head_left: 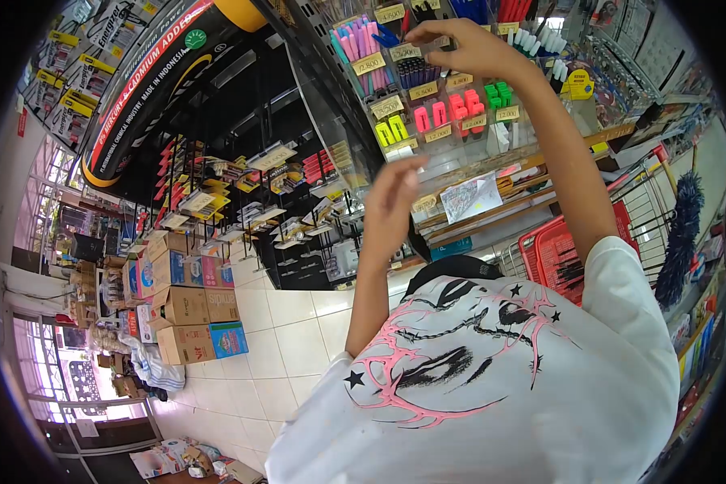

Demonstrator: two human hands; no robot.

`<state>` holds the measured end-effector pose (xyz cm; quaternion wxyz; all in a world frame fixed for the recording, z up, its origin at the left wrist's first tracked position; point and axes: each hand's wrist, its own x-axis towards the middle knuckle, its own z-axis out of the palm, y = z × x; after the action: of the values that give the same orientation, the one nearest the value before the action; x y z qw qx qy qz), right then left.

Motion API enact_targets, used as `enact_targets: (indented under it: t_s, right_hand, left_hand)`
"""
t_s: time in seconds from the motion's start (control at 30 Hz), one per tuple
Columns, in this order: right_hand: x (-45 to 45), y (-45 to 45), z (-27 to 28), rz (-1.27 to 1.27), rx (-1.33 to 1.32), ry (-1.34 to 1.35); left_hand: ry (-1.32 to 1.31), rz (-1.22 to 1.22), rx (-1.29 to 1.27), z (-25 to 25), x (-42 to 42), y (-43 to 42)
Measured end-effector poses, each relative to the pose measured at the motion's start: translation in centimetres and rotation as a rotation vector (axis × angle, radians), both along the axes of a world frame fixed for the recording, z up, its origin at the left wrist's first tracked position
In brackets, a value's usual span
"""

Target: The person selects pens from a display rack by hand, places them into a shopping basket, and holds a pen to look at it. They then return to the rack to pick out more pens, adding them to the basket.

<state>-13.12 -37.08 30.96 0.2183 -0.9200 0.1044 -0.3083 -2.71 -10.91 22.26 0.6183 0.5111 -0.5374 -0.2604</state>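
My right hand (460,47) reaches over a tiered pen rack, with the fingers bent at its upper compartments. A blue pen (385,36) lies slantwise at the fingertips and seems held there; the exact grip is partly hidden. Below that hand are dark pens (418,73), and to the left stand pink and purple pens (357,40). My left hand (394,194) hovers in front of the rack's lower edge, fingers loosely curled and apart, with nothing visible in them. Nearest to it are yellow highlighters (392,130) and pink highlighters (431,118).
Hooks of packaged goods (218,189) hang left of the rack, under a large battery-shaped display (157,85). A red basket (550,250) and a dark blue duster (682,234) are at the right. Cardboard boxes (187,310) are stacked on the tiled floor (298,323).
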Motion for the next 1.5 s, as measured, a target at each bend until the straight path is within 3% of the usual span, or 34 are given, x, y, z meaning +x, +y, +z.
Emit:
enact_targets:
  t_s: [0.1, 0.3, 0.47, 0.7, 0.87, 0.93, 1.2, 1.27, 1.5]
  right_hand:
    - [-0.1, -0.8, 0.0, -0.018, 0.098, 0.018]
    - [0.5, -0.4, 0.0, -0.082, 0.098, 0.024]
    - [0.9, -1.0, -0.3, -0.073, 0.082, 0.019]
    - [1.0, -1.1, 0.1, -0.050, 0.192, 0.081]
    - [1.2, -2.1, 0.0, -0.062, 0.411, 0.136]
    - [1.4, -2.7, -0.5, -0.036, 0.385, 0.085]
    - [0.9, -1.6, 0.3, -0.099, 0.364, 0.177]
    - [0.6, -1.3, -0.2, -0.025, 0.227, 0.048]
    - [-0.3, 0.2, -1.1, -0.064, 0.099, 0.051]
  left_hand:
    - [0.106, 0.198, -0.211, 2.0, 0.7, -5.2]
    - [0.184, 0.247, -0.433, 3.5, 2.5, -13.8]
    - [0.153, 0.168, -0.283, 3.4, 2.7, -15.5]
    - [-0.003, 0.300, -0.168, 2.5, 3.2, -15.7]
    - [0.009, 0.235, -0.061, 2.4, 4.0, -15.9]
    - [-0.038, 0.198, -0.203, 2.2, 4.2, -16.6]
    - [0.000, 0.197, -0.057, 3.0, 4.0, -15.6]
    - [-0.002, 0.199, -0.049, 2.8, 4.2, -15.7]
    - [-0.004, 0.210, -0.096, 2.3, 4.2, -16.0]
